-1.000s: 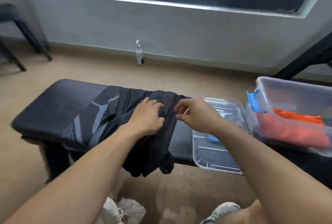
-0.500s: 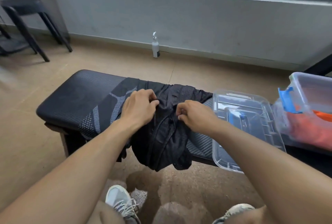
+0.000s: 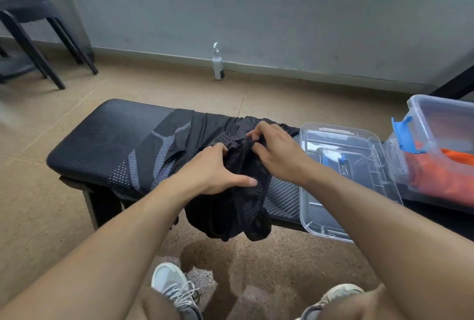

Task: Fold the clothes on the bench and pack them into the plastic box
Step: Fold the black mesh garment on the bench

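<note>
Both hands are on the black mesh garment point(image 3: 230, 207) at the bench point(image 3: 102, 145) middle: left hand point(image 3: 218, 173) grips a bunch of it with curled fingers and thumb laid flat, right hand point(image 3: 277, 153) just beside it pinches a fold with curled fingers. The garment drapes over the near bench edge below the hands, with a patterned dark garment point(image 3: 159, 155) spread left of the left hand. The clear lid point(image 3: 341, 183) lies just right of the right hand, the box point(image 3: 441, 119) further right with orange cloth point(image 3: 446, 178) inside.
</note>
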Motion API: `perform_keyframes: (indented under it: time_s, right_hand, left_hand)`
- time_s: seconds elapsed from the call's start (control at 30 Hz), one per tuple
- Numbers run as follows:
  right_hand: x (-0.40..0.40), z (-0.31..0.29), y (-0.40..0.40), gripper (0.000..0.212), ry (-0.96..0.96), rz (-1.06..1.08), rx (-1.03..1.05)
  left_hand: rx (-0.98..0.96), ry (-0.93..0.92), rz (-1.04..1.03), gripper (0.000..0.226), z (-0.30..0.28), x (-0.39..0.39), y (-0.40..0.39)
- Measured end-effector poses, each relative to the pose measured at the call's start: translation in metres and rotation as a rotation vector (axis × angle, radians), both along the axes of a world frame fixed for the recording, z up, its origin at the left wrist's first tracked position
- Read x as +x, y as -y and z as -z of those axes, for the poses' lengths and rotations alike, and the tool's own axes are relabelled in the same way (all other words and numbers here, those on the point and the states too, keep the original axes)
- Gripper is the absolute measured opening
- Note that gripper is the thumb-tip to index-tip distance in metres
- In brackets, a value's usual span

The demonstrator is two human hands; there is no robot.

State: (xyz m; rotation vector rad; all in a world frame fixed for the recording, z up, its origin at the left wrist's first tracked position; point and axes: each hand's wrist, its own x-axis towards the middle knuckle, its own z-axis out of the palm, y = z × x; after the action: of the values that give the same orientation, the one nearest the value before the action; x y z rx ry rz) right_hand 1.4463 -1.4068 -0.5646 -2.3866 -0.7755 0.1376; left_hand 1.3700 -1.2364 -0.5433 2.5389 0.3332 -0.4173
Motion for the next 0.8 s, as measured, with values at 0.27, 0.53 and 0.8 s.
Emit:
perform_keyframes:
  time_s: [0.27, 0.53, 0.8]
  right_hand:
    - [-0.003, -0.020, 0.006, 0.020, 0.109, -0.137, -0.075]
    - [-0.005, -0.033, 0.010, 0.032, 0.210, -0.255, -0.329]
    - [-0.046, -0.091, 0.026, 0.028, -0.377, -0.465, 0.114]
  left_hand:
    - [-0.134, 0.290, -0.188, 0.012, -0.001, 0.005, -0.001]
    - [-0.340, 0.515, -0.257, 0.025, -0.019, 0.000, -0.013]
    - [-0.465, 0.627, -0.424, 0.030, -0.018, 0.006, -0.034]
